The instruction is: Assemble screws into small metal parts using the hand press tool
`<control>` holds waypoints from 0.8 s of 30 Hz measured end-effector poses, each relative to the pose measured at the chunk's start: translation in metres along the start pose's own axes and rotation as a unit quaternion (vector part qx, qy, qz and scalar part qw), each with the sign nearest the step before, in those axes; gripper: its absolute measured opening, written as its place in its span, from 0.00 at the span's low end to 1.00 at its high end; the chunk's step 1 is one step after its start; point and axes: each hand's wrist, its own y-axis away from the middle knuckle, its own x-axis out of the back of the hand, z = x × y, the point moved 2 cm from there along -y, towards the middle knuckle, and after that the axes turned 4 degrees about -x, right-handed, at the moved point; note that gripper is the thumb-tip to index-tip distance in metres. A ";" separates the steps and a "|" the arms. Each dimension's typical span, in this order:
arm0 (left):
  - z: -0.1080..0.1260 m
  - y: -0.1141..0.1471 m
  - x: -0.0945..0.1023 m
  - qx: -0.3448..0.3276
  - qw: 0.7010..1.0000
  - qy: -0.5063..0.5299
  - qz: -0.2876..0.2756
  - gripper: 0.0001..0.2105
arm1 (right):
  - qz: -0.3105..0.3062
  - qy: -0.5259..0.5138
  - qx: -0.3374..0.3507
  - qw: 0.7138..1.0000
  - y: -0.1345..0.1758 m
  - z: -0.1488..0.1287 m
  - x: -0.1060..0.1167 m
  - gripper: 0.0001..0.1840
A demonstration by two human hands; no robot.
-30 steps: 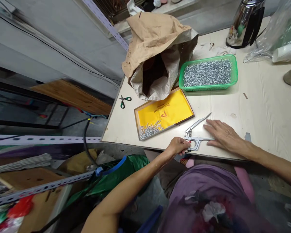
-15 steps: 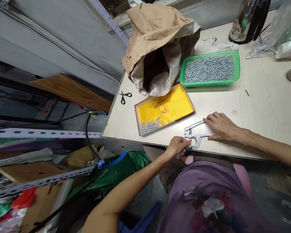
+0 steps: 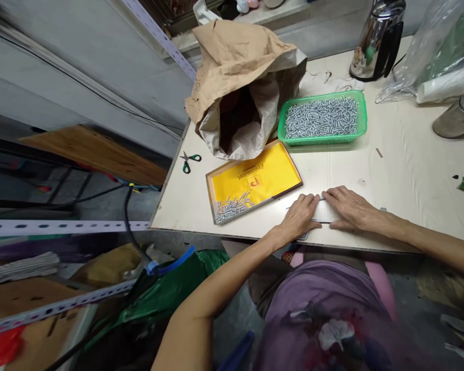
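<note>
Silvery metal hand pliers point(image 3: 321, 222) lie low over the table near its front edge, mostly covered by my two hands. My left hand point(image 3: 299, 216) is closed over their jaw end, with a bit of metal showing below it. Around the handle end, my right hand point(image 3: 350, 208) is curled, fingers on the upper handle and thumb by the lower one. The fingertips of both hands come close together at the upper handle. Whether any small part sits in the jaws is hidden.
A shallow box point(image 3: 288, 191) with a yellow lining holds small metal tubes, possibly springs. Behind it stand a green basket point(image 3: 322, 140) full of the same and a paper sack point(image 3: 239, 56). Scissors point(image 3: 189, 161) lie left; a kettle point(image 3: 377, 46) and steel flask point(image 3: 454, 116) stand right.
My left hand has moved from pinching at the pliers' jaw to covering their jaw end, nearer my right hand. The view has shifted slightly to the right.
</note>
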 end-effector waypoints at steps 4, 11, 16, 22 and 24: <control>0.000 -0.002 0.001 0.027 1.000 -0.013 -0.006 0.21 | -0.007 -0.004 -0.013 1.000 0.005 0.005 0.005 0.17; 0.004 -0.009 -0.001 0.060 0.998 0.001 0.015 0.05 | -0.010 -0.010 -0.003 1.000 -0.007 0.005 -0.001 0.09; 0.002 -0.009 -0.004 0.067 0.997 -0.015 0.031 0.06 | -0.013 0.000 -0.015 1.000 -0.009 0.006 0.002 0.06; 0.015 0.016 -0.036 0.017 0.988 -0.008 0.152 0.15 | -0.047 0.006 0.010 0.999 -0.009 0.026 0.011 0.28; 0.022 0.025 -0.049 -0.012 0.986 0.002 0.168 0.15 | -0.052 -0.004 0.017 0.999 -0.012 0.033 0.010 0.23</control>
